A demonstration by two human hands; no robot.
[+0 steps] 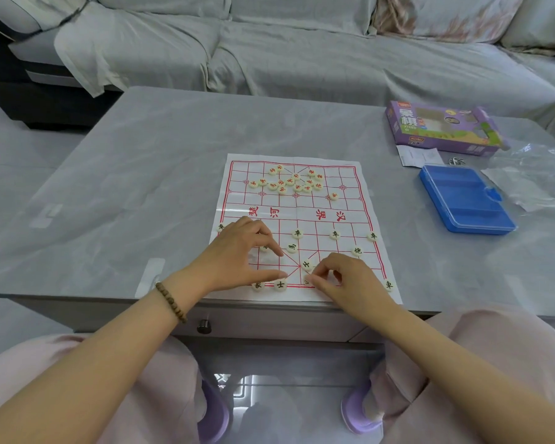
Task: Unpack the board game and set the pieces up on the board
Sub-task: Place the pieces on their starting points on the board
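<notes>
The board point(302, 216) lies at the table's point(141, 174) near edge. Red pieces point(289, 182) cluster at its far end; black pieces point(335, 234) spread over its near half. Left hand point(237, 254): thumb and index spread over near-left squares. Right hand point(346, 277): pinches an edge piece point(307, 281) at near centre.

Board point(302, 216): white sheet, red grid, red characters across middle. Far pieces point(289, 182): cream, red characters. Near pieces point(298, 233): cream, black characters. Box point(439, 126): purple, green-yellow print. Case point(465, 200): see-through blue. Table point(141, 174): grey, marbled. Bracelet point(171, 302) on my wrist: brown beads. My trousers point(494, 363): pale pink.
</notes>
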